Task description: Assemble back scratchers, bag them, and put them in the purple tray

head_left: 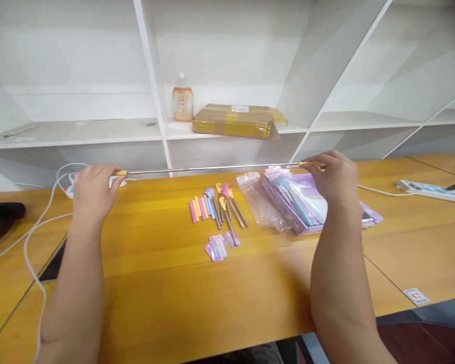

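Now holding metal rod (212, 167) by both yellow ends (122, 173)! | pinched in left grip (95, 191), right grip (337, 174) | claw-topped sticks (223, 203) on worktop (155, 288), left of purple box (310, 230)

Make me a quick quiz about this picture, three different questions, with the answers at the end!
1. What do the left hand and right hand hold between them?
2. True or false: the bottle stands beside the cardboard box.
3. Which lie nearest the small cards? A) power strip B) claw-ended sticks C) bottle

Key: 1. A long, thin metal rod with yellowish ends. 2. True. 3. B.
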Available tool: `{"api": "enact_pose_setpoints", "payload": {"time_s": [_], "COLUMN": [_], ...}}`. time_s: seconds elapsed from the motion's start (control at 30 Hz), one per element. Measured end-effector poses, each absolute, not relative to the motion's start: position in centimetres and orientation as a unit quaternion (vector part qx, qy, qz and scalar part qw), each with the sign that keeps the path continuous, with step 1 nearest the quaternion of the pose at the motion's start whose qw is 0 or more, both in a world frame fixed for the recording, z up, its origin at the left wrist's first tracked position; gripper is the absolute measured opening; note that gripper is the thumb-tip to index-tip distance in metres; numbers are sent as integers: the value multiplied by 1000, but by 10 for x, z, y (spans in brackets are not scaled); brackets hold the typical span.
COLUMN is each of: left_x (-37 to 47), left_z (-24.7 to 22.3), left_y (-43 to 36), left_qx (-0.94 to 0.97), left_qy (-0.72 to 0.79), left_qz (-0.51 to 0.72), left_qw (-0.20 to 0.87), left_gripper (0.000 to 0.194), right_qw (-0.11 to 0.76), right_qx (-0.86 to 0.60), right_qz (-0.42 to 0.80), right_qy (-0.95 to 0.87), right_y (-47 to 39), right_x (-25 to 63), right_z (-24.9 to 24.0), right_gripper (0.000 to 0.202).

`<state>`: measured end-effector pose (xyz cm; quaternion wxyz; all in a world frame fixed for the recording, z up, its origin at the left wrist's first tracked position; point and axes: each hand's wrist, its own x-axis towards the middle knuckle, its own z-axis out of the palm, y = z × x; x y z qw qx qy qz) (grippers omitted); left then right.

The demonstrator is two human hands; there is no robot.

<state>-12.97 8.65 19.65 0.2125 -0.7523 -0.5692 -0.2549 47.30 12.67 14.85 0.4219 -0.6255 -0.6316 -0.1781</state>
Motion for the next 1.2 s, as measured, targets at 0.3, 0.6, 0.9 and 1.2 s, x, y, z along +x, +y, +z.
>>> {"api": "enact_pose_setpoints", "payload": {"time_s": [0.3, 0.6, 0.9, 1.2], "left_x": [-133, -146, -148, -147], "left_z": [193, 185, 186, 188], "left_y": [90, 104, 99, 98], "left_qx": [-782, -765, -775, -785], "left_qy": [-545, -562, -553, -527], "left_qz": [-209, -189, -180, -188], "left_qw": [220, 252, 249, 263], "left_gripper": [38, 41, 37, 34], "right_qw": [409, 368, 337, 336], "right_qx": [-651, -650, -680, -686], "right_qz": [-200, -204, -183, -187], "right_qy": [-607, -633, -624, -618], "right_y": [126, 128, 129, 124], "right_x": [478, 473, 456, 455], "right_z": [148, 147, 151, 156], "right_gripper": [14, 13, 8, 5]}}
